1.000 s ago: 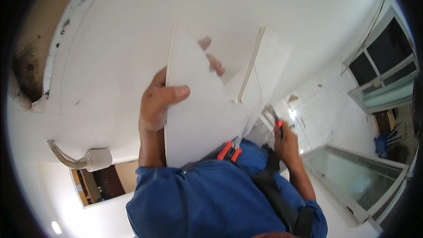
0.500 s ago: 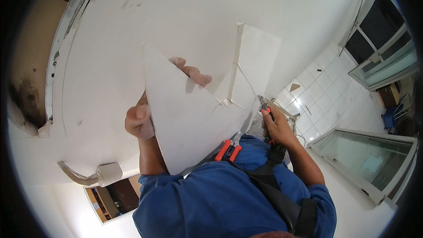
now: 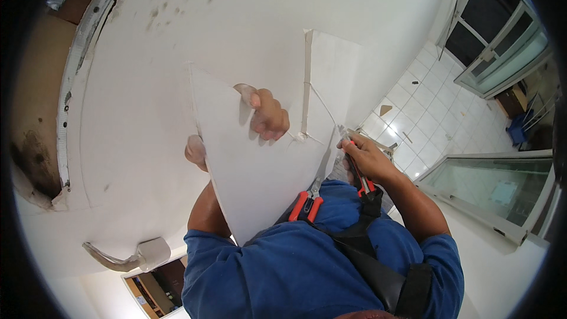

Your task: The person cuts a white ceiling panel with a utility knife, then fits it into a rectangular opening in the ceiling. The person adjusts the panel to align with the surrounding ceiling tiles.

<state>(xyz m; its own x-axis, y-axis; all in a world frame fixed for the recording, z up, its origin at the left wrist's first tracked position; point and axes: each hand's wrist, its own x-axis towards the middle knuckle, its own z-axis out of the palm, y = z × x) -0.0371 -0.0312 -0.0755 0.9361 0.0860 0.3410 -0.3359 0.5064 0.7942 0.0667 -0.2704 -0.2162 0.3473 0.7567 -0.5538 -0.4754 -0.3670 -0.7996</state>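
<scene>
Well, left hand [image 3: 270,115] gripping a white panel [image 3: 236,165], fingers curled over its slanted edge, right hand [image 3: 371,160] clasping a red-and-black cutter [image 3: 356,175], pliers [image 3: 311,194] by the blue shirt [image 3: 254,272]

I'm watching through the head-worn left fisheye, which stares down over the blue shirt [image 3: 266,277] along the bottom. It's sitting pretty near the white board [image 3: 254,177], with the floor tiles [image 3: 434,109] at right way farther off.

White panel [image 3: 251,183] in left hand [image 3: 264,109] (fingers [image 3: 274,121] curled over), red-trimmed tool [image 3: 355,168] in right hand [image 3: 369,158].
</scene>
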